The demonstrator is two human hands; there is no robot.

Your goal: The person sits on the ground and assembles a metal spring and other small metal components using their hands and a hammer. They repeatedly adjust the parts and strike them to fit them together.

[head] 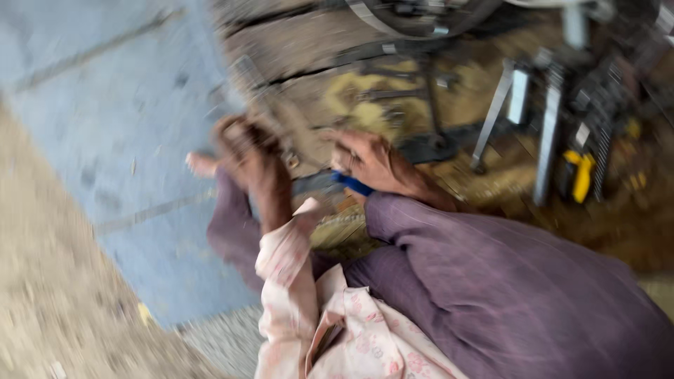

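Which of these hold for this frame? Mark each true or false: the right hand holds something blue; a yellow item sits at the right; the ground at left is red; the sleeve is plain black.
1. The right hand holds a blue object. True; blur hides what it is.
2. A yellow item sits at the right among dark machine parts. True.
3. The ground at left is red. False: it is bluish grey.
4. The sleeve below the left hand is plain black. False: it is pale pink with a floral print.

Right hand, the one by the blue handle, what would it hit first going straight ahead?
Probably the dark metal frame just beyond the right hand, though blur makes depth uncertain.
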